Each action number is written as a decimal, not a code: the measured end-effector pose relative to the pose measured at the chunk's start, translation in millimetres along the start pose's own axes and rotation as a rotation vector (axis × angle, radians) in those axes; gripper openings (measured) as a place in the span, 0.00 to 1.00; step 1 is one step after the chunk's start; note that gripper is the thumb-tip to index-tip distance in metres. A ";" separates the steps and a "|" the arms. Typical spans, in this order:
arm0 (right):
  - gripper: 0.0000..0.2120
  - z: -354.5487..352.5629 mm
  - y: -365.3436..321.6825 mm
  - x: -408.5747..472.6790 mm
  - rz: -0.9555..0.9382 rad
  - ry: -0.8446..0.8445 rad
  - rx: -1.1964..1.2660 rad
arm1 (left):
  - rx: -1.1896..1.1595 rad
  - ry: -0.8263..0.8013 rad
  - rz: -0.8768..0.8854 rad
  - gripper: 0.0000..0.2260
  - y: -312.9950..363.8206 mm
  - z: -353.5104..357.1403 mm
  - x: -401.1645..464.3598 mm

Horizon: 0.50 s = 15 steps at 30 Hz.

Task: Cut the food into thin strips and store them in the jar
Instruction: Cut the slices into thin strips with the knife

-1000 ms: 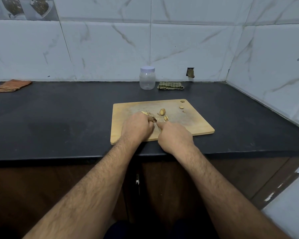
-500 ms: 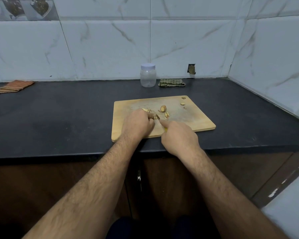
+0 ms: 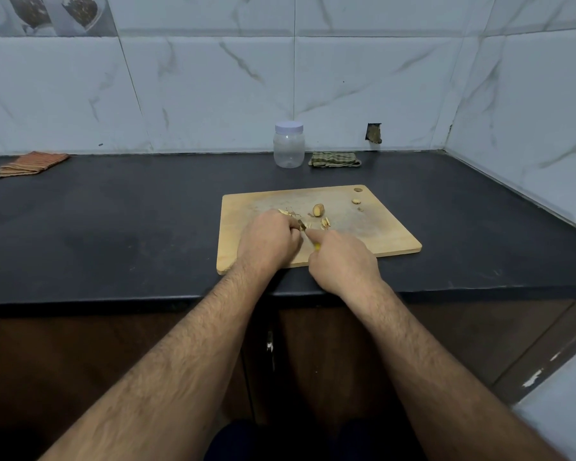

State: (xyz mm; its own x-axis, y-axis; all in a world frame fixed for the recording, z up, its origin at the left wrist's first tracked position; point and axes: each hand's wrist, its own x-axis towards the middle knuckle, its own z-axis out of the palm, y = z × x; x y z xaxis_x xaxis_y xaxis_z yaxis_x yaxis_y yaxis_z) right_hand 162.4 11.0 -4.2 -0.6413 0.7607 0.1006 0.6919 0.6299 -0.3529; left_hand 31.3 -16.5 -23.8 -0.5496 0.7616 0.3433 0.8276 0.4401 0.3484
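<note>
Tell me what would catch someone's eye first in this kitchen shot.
Two hands meet over a wooden cutting board on the black counter: the left hand holds down small food pieces while the right hand grips a knife with a yellow handle. A thicker chunk lies further back on the board, and a closed clear jar stands by the wall.
</note>
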 end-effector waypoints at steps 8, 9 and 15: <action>0.26 -2.5 -0.4 6.3 -0.019 -0.046 0.029 | -0.009 -0.002 0.014 0.15 -0.3 0.0 0.2; 0.26 -2.1 -0.1 6.4 -0.015 -0.043 0.046 | -0.008 0.000 0.011 0.15 -0.7 0.5 0.5; 0.27 3.9 3.8 7.2 -0.024 0.000 0.084 | -0.007 0.020 0.020 0.14 -2.5 3.3 1.7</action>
State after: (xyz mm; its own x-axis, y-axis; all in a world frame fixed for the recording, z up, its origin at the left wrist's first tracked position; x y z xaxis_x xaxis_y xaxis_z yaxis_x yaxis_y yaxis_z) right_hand 159.1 18.3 -8.4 -0.6569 0.7459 0.1099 0.6463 0.6322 -0.4273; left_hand 28.7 -14.8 -26.9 -0.5356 0.7603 0.3676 0.8374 0.4218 0.3477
